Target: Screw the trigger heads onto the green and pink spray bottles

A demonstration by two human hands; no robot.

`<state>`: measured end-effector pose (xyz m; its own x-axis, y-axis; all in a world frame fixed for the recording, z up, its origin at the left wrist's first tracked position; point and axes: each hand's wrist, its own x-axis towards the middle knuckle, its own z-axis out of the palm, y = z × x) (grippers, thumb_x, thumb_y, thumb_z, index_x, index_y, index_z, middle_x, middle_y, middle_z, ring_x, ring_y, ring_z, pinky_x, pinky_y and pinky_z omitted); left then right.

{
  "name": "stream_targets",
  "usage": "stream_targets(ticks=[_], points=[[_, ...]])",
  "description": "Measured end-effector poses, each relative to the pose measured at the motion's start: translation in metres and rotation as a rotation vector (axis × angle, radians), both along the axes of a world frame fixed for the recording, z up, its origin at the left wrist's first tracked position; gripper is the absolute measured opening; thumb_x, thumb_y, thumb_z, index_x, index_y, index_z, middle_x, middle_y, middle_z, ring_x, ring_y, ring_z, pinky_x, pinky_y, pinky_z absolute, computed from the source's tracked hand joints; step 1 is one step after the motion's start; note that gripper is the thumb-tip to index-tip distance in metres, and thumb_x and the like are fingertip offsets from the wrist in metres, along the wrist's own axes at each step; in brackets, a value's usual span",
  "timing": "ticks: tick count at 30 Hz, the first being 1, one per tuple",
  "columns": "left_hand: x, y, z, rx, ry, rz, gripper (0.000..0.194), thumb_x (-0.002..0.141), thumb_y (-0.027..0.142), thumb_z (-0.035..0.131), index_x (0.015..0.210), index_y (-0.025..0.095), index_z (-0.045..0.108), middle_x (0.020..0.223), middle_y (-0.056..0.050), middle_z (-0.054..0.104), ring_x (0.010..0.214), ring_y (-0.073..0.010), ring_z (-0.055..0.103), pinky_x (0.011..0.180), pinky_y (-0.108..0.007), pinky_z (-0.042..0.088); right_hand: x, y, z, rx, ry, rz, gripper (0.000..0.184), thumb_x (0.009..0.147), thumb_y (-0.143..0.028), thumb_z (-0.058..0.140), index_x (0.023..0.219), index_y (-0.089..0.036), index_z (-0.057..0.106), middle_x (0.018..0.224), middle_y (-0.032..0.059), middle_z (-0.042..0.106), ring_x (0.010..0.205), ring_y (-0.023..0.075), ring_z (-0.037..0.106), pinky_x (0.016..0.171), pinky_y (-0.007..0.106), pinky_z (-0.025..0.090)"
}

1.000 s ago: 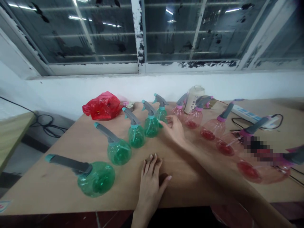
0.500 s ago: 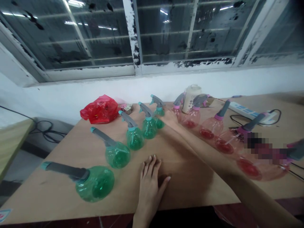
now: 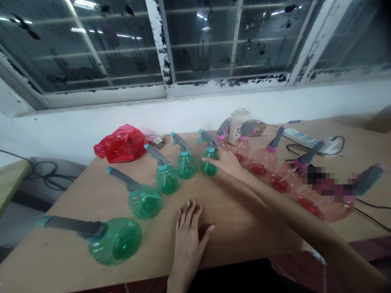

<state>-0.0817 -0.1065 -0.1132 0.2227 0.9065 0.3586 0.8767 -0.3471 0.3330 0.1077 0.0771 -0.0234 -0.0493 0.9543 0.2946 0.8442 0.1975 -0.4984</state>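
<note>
My left hand (image 3: 187, 234) lies flat on the wooden table (image 3: 238, 228), fingers spread, holding nothing. My right hand (image 3: 226, 161) reaches across the table and its fingers curl round the farthest green spray bottle (image 3: 209, 162), which stands upright. Several more green spray bottles run in a row toward the near left: one (image 3: 185, 163), one (image 3: 166, 178), one (image 3: 144, 200) and the nearest (image 3: 115, 241). A row of pink spray bottles (image 3: 265, 159) runs from the far middle to the near right, just beyond my right forearm.
A red plastic bag (image 3: 120, 145) and a small box (image 3: 159, 141) lie at the back left. A white jar (image 3: 238, 123) stands behind the pink bottles. A power strip (image 3: 308, 141) with black cables lies at the back right. A window and white wall close the far side.
My right hand reached to the far end of the green row, closed on the last green bottle and drew it nearer and to the right. My left hand stayed flat.
</note>
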Motion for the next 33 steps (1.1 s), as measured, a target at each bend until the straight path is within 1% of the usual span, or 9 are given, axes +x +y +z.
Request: stream_targets(ticks=[6, 10, 13, 16, 19, 22, 25, 28, 33], points=[[0.000, 0.001, 0.002, 0.011, 0.014, 0.011, 0.050, 0.091, 0.036, 0.057, 0.137, 0.021, 0.047, 0.145, -0.012, 0.052, 0.136, -0.0303, 0.046, 0.111, -0.057, 0.037, 0.042, -0.051, -0.007, 0.084, 0.009, 0.028, 0.069, 0.077, -0.070, 0.061, 0.126, -0.022, 0.055, 0.111, 0.0137, 0.069, 0.091, 0.0358, 0.069, 0.073, 0.046, 0.054], [-0.001, 0.002, 0.003, 0.029, 0.029, 0.011, 0.049, 0.092, 0.038, 0.057, 0.136, 0.021, 0.047, 0.144, -0.011, 0.053, 0.135, -0.0303, 0.047, 0.110, -0.057, 0.038, 0.077, -0.094, -0.014, 0.109, -0.029, -0.026, 0.069, 0.073, -0.072, 0.063, 0.122, -0.024, 0.058, 0.100, 0.0119, 0.069, 0.084, 0.0355, 0.069, 0.068, 0.048, 0.055], [-0.001, 0.003, 0.002, 0.041, 0.034, 0.012, 0.049, 0.092, 0.039, 0.056, 0.137, 0.021, 0.048, 0.145, -0.011, 0.053, 0.135, -0.0302, 0.048, 0.110, -0.057, 0.038, 0.101, -0.122, -0.019, 0.201, -0.036, 0.006, 0.062, 0.072, -0.070, 0.066, 0.117, -0.027, 0.060, 0.094, 0.0099, 0.068, 0.090, 0.0353, 0.066, 0.074, 0.051, 0.055], [0.000, 0.003, 0.002, 0.035, 0.031, 0.018, 0.048, 0.092, 0.040, 0.055, 0.136, 0.021, 0.049, 0.145, -0.011, 0.053, 0.135, -0.0301, 0.047, 0.111, -0.057, 0.037, 0.115, -0.138, -0.020, 0.258, -0.021, 0.044, 0.058, 0.070, -0.066, 0.071, 0.115, -0.031, 0.061, 0.097, 0.0096, 0.067, 0.097, 0.0356, 0.063, 0.083, 0.055, 0.053], [0.001, 0.004, 0.003, 0.038, 0.036, 0.028, 0.048, 0.092, 0.040, 0.056, 0.135, 0.021, 0.050, 0.144, -0.012, 0.053, 0.135, -0.0307, 0.048, 0.110, -0.058, 0.038, 0.121, -0.140, -0.016, 0.246, 0.093, 0.104, 0.066, 0.071, -0.062, 0.072, 0.127, -0.032, 0.055, 0.112, 0.0101, 0.065, 0.107, 0.0353, 0.061, 0.091, 0.056, 0.051], [0.001, 0.004, 0.005, 0.039, 0.039, 0.029, 0.047, 0.092, 0.041, 0.056, 0.135, 0.021, 0.051, 0.144, -0.012, 0.053, 0.134, -0.0307, 0.049, 0.111, -0.058, 0.038, 0.121, -0.133, -0.010, 0.161, 0.295, 0.211, 0.071, 0.076, -0.056, 0.071, 0.137, -0.031, 0.046, 0.127, 0.0092, 0.061, 0.116, 0.0316, 0.060, 0.097, 0.052, 0.051], [0.001, 0.003, 0.006, 0.023, 0.039, 0.028, 0.046, 0.092, 0.041, 0.056, 0.134, 0.022, 0.051, 0.145, -0.011, 0.053, 0.135, -0.0298, 0.048, 0.111, -0.057, 0.038, 0.120, -0.125, -0.005, 0.099, 0.455, 0.278, 0.072, 0.076, -0.050, 0.072, 0.140, -0.032, 0.043, 0.136, 0.0078, 0.057, 0.123, 0.0297, 0.058, 0.100, 0.049, 0.050], [0.001, 0.003, 0.007, 0.020, 0.049, 0.034, 0.045, 0.092, 0.040, 0.056, 0.133, 0.022, 0.052, 0.144, -0.011, 0.054, 0.135, -0.0298, 0.047, 0.111, -0.056, 0.038, 0.117, -0.118, -0.001, 0.050, 0.532, 0.279, 0.068, 0.076, -0.047, 0.074, 0.138, -0.033, 0.049, 0.133, 0.0063, 0.061, 0.122, 0.0309, 0.059, 0.098, 0.051, 0.052], [0.001, 0.004, 0.008, 0.020, 0.063, 0.032, 0.043, 0.092, 0.038, 0.056, 0.131, 0.020, 0.054, 0.142, -0.011, 0.055, 0.135, -0.0297, 0.048, 0.109, -0.056, 0.040, 0.107, -0.110, 0.006, 0.009, 0.626, 0.321, 0.046, 0.078, -0.045, 0.073, 0.120, -0.028, 0.064, 0.120, 0.0060, 0.069, 0.115, 0.0321, 0.063, 0.097, 0.053, 0.052]])
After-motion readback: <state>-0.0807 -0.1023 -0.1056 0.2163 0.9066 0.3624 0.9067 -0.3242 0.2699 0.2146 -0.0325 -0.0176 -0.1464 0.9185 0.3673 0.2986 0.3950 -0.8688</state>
